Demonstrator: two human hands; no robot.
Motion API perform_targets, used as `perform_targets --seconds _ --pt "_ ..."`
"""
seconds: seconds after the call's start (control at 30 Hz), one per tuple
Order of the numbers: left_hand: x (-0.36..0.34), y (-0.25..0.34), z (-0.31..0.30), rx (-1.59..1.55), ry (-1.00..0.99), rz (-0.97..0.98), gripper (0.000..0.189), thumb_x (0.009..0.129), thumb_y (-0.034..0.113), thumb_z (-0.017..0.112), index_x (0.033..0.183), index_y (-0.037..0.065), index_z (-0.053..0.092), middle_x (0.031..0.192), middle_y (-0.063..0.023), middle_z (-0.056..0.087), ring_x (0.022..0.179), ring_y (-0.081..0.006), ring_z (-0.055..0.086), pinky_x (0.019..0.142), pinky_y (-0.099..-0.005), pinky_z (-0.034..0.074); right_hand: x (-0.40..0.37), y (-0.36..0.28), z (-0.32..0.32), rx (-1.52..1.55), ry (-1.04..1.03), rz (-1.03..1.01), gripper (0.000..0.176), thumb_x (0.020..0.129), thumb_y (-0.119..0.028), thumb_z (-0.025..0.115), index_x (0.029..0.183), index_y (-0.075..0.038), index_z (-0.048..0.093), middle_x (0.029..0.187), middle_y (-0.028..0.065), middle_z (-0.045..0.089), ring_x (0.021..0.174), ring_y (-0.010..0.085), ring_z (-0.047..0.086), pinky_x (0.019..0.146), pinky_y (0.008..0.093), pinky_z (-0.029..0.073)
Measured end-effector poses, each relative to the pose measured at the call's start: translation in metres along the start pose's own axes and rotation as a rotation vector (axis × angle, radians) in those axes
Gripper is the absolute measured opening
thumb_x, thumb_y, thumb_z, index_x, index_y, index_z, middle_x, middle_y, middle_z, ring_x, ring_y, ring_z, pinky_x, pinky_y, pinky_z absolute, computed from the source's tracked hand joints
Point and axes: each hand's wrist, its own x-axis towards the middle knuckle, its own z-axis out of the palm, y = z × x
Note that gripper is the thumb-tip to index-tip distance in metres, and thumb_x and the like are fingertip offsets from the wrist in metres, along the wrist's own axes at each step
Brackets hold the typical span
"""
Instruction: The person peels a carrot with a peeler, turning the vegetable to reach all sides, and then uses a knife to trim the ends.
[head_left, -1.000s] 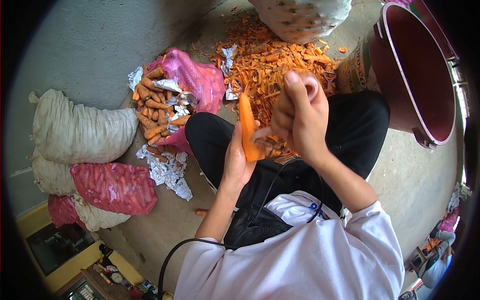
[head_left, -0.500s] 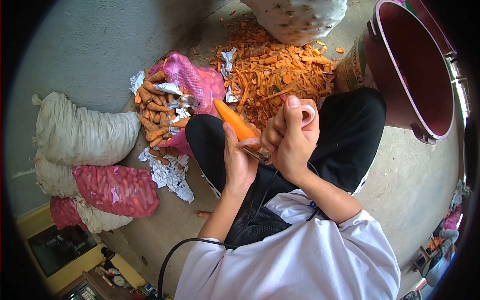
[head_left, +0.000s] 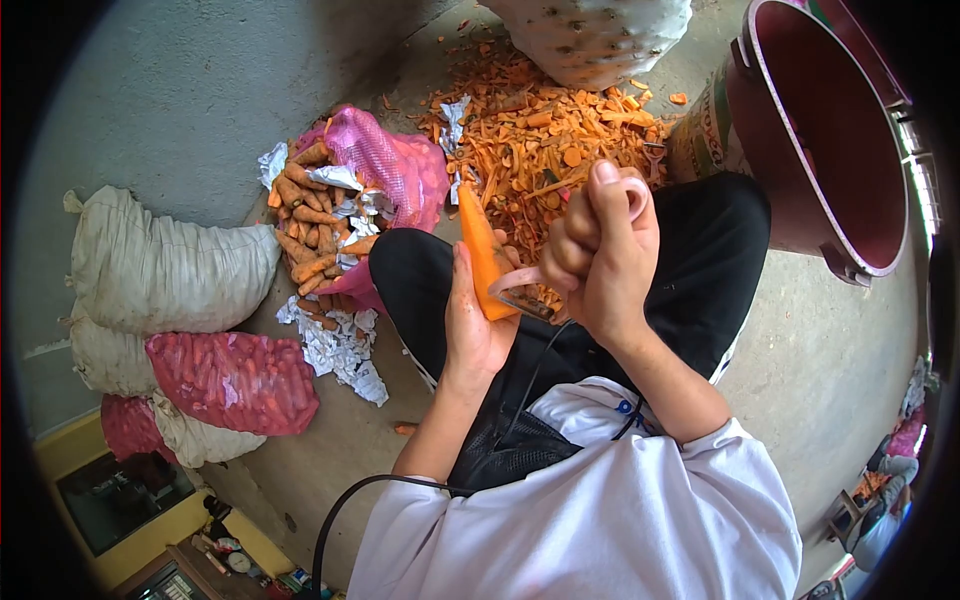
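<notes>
An orange carrot (head_left: 482, 255), its skin largely stripped off, stands tilted in my left hand (head_left: 474, 325), with the thumb along one side and fingers behind it. My right hand (head_left: 602, 255) is closed around the pink handle of a peeler (head_left: 516, 280). The peeler's metal blade sits right at the carrot's lower end, and the looped handle end shows beside my thumb. Beyond both hands spreads a heap of carrot peelings (head_left: 545, 125) on the floor.
Unpeeled carrots (head_left: 305, 215) spill from a pink mesh bag (head_left: 395, 165) among torn paper (head_left: 340, 350). Full white sacks (head_left: 175, 260) and a red mesh sack (head_left: 235, 382) lie at left. A large maroon tub (head_left: 830, 130) stands at right, and a lumpy white sack (head_left: 600, 40) at the top.
The carrot has turned more upright in my left hand, and its lower end now shows. My right hand has shifted slightly up and right with the peeler.
</notes>
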Motion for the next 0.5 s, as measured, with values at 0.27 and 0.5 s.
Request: perform_targets --seconds 0.27,0.5 --pt "0.001 0.0 -0.004 -0.015 -0.152 -0.156 0.041 0.096 0.042 0.039 0.123 0.012 0.049 0.102 -0.0075 0.061 0.087 -0.0222 0.062 0.07 -0.0383 0.051 -0.001 0.002 0.001 -0.064 -0.013 0.114 0.02 0.095 -0.021 0.052 0.086 -0.012 0.035 0.054 -0.0015 0.032 0.035 0.0048 0.026 0.029 0.0229 0.02" --pt "-0.007 0.007 0.013 0.053 -0.11 -0.324 0.043 0.095 0.045 0.042 0.12 0.012 0.051 0.101 -0.0075 0.06 0.088 -0.0219 0.061 0.071 -0.0396 0.052 0.004 -0.001 0.003 -0.067 -0.152 0.243 0.019 0.094 -0.019 0.053 0.085 -0.011 0.038 0.054 -0.0016 0.035 0.035 0.0048 0.026 0.03 0.0226 0.02"
